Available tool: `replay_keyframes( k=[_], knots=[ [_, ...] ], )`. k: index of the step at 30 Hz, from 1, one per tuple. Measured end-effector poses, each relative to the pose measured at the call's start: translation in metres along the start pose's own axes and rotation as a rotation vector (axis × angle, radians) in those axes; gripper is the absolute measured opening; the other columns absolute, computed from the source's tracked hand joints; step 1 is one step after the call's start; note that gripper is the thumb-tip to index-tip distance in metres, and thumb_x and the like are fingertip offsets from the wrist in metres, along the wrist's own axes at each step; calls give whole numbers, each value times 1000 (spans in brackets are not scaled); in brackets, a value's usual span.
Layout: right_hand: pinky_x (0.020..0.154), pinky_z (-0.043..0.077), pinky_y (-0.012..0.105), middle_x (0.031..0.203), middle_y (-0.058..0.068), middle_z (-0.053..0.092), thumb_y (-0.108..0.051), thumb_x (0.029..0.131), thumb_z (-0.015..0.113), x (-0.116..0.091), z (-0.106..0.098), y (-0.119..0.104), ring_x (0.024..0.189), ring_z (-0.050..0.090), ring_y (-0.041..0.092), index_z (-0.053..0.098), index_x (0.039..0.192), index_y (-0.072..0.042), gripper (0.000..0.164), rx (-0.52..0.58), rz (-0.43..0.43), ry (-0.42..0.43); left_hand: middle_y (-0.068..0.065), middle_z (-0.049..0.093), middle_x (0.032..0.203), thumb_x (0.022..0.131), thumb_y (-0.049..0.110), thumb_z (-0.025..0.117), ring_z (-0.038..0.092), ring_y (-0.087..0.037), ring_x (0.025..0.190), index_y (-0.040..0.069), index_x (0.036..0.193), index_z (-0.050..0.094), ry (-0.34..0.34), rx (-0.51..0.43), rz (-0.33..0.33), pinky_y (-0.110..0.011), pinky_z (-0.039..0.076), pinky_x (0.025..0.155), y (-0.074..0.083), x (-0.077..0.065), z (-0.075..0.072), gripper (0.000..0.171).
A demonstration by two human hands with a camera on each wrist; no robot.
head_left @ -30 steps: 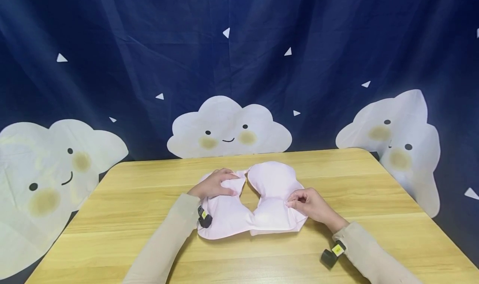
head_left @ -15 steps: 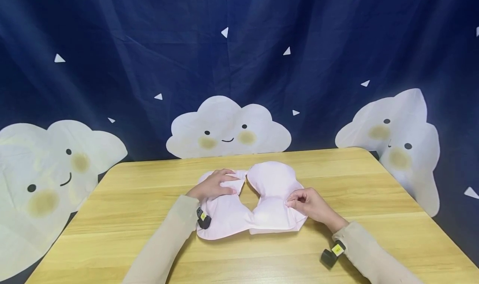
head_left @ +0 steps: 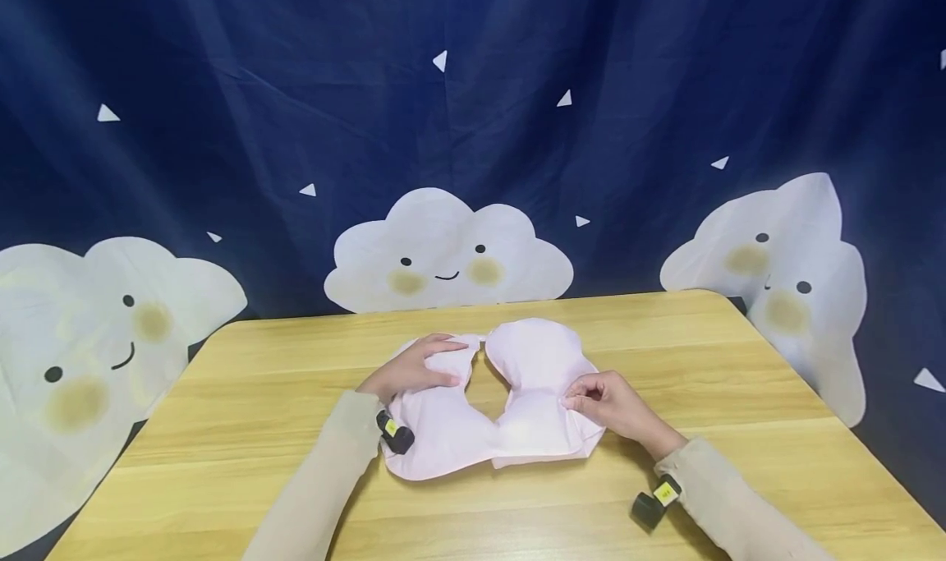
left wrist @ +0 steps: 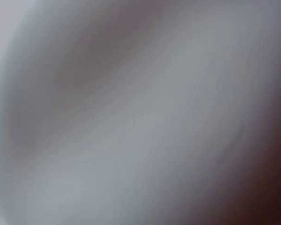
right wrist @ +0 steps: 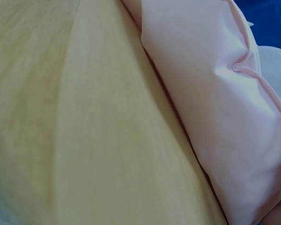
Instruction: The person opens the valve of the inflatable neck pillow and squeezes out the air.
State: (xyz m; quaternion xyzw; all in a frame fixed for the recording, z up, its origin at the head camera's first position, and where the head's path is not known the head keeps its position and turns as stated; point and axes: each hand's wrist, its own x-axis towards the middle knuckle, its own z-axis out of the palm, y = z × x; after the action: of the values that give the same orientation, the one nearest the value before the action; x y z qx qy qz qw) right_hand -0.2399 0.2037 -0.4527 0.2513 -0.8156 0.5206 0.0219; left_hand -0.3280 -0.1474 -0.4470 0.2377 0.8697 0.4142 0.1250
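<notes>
A pale pink padded cloth piece [head_left: 535, 429], pillow-like with rounded lobes, lies on the table around a gap in its middle. My left hand [head_left: 410, 368] rests on its left half, fingers spread toward the gap. At the right edge, my right hand [head_left: 615, 405] pinches the cloth between thumb and fingertips. In the right wrist view the puffed pink cloth [right wrist: 210, 103] shows a piped seam and a tuck; the fingers there are mostly hidden. Only a blurred pale surface [left wrist: 145, 117] fills the left wrist view.
The wooden table [head_left: 259, 429] has rounded far corners. Behind it hangs a dark blue curtain [head_left: 369, 93] printed with smiling clouds and white triangles. A small black camera [head_left: 395, 434] is on the left wrist, and another black camera [head_left: 650, 508] on the right.
My left hand has shifted slightly left with the left half of the pink cloth, and the gap has widened a little. My right hand keeps its pinch almost in place.
</notes>
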Motion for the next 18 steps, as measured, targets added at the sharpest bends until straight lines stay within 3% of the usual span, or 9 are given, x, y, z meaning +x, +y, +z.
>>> replay_keyframes(
  k=[3, 8, 15, 18],
  knots=[
    [54, 44, 18, 68, -5, 59, -4, 82, 70, 0, 0, -1, 64, 48, 2, 70, 77, -4, 5, 7, 3, -9, 4, 33, 150, 75, 34, 79, 23, -23, 140, 34, 132, 54, -18, -82, -13, -51, 16, 113, -2, -5, -2, 63],
    [55, 44, 17, 71, -3, 61, -6, 83, 71, 0, 1, -2, 66, 49, 2, 70, 78, -3, 5, 12, 16, -22, 2, 39, 148, 77, 24, 78, 25, -22, 140, 26, 135, 53, -38, -182, 7, -49, 15, 114, 6, -14, -8, 64],
    [56, 45, 17, 73, -2, 63, -6, 84, 69, 0, 0, -2, 66, 50, 2, 70, 80, -1, 7, 14, 37, -27, 2, 37, 149, 82, 19, 74, 23, -21, 141, 16, 140, 46, -89, -236, 70, -47, 14, 115, 22, -24, -20, 65],
    [56, 45, 17, 73, -2, 62, -6, 84, 69, 0, 0, -1, 66, 50, 2, 70, 80, -1, 7, 9, 45, -26, 5, 40, 147, 82, 19, 73, 25, -18, 140, 17, 140, 46, -80, -218, 96, -46, 14, 115, 26, -27, -27, 64]
  ],
)
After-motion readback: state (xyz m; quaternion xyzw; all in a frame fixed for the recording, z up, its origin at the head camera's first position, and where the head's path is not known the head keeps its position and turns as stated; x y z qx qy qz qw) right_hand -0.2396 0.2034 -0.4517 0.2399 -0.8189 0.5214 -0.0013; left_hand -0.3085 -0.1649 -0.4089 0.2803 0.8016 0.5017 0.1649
